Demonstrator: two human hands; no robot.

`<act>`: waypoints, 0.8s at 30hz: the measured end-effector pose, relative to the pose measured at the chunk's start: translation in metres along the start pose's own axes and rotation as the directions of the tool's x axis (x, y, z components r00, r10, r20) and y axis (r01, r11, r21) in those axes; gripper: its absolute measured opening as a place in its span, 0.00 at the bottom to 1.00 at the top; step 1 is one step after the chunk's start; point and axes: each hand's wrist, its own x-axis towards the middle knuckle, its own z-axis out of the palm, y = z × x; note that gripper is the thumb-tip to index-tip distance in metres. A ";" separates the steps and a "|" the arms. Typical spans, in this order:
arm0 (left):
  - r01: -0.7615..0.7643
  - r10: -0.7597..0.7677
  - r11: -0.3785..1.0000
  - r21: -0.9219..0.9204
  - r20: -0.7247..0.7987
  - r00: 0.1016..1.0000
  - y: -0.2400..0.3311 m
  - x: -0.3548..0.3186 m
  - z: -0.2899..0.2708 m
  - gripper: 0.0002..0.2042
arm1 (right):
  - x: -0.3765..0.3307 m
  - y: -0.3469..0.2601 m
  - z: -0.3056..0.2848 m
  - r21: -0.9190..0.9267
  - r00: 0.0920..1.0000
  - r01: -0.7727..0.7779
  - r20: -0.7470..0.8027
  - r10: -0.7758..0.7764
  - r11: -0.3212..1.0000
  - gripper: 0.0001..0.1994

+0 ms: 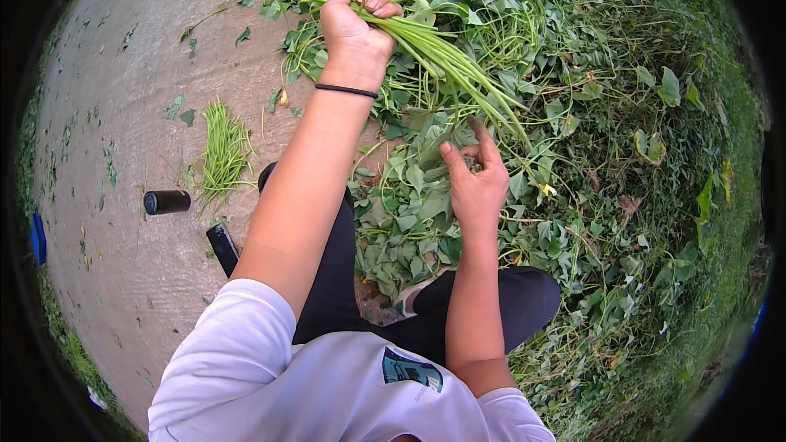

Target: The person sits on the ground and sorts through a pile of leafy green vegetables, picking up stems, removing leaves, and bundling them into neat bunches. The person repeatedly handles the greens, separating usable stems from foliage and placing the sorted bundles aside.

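White T-shirt point(327, 385) foremost, left grip point(358, 24) clasps green vine stems point(442, 51); right grip point(481, 184) stands wide near their far ends, gathering apparently underway, next pick needing a light pinch.

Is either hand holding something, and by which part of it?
The left hand grips a bundle of green stems near its upper-left end; the rest slants down to the right. Whether the right hand holds anything cannot be told.

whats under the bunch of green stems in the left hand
Leafy green vines show around and below the bunch of green stems in the left hand. What lies directly behind the stems and hand is covered.
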 end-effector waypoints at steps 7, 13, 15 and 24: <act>-0.042 0.041 0.998 0.036 0.038 0.998 0.017 -0.003 -0.001 0.19 | -0.006 -0.006 0.012 0.121 0.997 0.078 -0.028 -0.076 0.990 0.07; -0.020 0.026 0.990 -0.139 0.046 0.999 0.045 -0.003 0.003 0.21 | 0.002 0.020 -0.031 0.715 0.927 -0.221 -0.056 0.370 0.663 0.06; 0.006 0.001 0.988 -0.156 0.048 0.999 0.039 -0.004 0.002 0.21 | 0.011 0.026 -0.016 0.253 0.966 -0.242 -0.023 0.256 0.936 0.10; -0.043 0.051 0.979 -0.200 0.032 0.998 0.044 -0.008 0.009 0.16 | 0.026 0.033 0.045 0.040 0.985 0.061 0.156 -0.067 0.997 0.10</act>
